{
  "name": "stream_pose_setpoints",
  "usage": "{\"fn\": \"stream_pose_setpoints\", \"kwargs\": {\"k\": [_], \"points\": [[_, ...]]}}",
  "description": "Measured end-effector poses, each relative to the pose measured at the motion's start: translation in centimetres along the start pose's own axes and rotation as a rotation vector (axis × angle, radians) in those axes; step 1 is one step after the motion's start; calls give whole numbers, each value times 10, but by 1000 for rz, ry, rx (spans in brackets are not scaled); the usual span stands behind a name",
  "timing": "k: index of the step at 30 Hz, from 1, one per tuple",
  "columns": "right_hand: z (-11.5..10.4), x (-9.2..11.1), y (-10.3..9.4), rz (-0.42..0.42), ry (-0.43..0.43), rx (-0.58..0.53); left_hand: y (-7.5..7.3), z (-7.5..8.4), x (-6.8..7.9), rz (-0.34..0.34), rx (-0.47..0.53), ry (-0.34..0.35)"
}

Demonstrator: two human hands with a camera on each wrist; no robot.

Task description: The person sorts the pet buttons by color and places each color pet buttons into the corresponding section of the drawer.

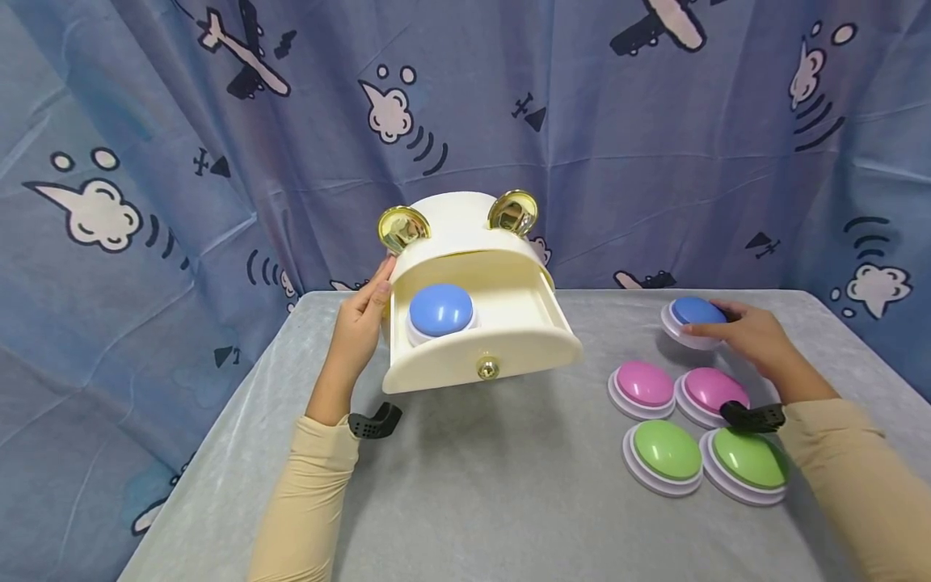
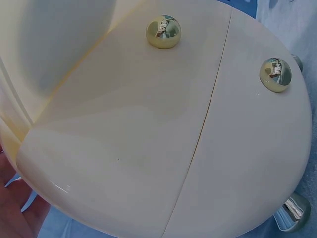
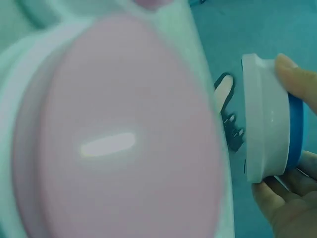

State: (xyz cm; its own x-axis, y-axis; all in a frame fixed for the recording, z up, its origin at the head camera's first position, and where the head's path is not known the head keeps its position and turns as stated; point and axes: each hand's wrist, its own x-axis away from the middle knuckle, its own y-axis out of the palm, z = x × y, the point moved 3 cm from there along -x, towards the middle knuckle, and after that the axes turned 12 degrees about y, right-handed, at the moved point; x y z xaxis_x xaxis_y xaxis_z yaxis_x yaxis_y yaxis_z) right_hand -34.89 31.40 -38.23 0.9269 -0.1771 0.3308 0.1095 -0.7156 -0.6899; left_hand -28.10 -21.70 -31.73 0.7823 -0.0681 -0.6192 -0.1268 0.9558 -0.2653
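Observation:
My left hand point(image 1: 360, 321) grips the left side of a white alarm-clock-shaped box point(image 1: 465, 212) with two gold bells on top. The box seems lifted and tilted, its front drawer point(image 1: 436, 368) pulled out by a gold knob point(image 1: 488, 369). In the drawer's left part lies a blue dome button point(image 1: 440, 310) with a white base. In the left wrist view, the box's smooth white surface point(image 2: 148, 119) carries round gold knobs point(image 2: 163, 31). At the right, my right hand point(image 1: 749, 331) pinches a second blue dome button point(image 1: 696, 312) by its edge, above the table.
Two pink dome buttons point(image 1: 643, 384) and two green ones point(image 1: 667, 451) stand on the grey table point(image 1: 509, 501), below and close to my right forearm. A blue curtain point(image 1: 465, 121) with airplane prints hangs behind the table's far edge.

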Motion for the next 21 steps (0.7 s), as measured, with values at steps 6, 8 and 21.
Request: {"fn": "stream_pose_setpoints", "kwargs": {"k": [6, 8, 21], "points": [[-24, 13, 0, -24, -36, -99, 1, 0, 0, 9, 3, 2], [-36, 18, 1, -32, -49, -103, 0, 0, 0, 10, 2, 1], [-99, 59, 18, -66, -195, -55, 0, -1, 0, 10, 5, 3]]}}
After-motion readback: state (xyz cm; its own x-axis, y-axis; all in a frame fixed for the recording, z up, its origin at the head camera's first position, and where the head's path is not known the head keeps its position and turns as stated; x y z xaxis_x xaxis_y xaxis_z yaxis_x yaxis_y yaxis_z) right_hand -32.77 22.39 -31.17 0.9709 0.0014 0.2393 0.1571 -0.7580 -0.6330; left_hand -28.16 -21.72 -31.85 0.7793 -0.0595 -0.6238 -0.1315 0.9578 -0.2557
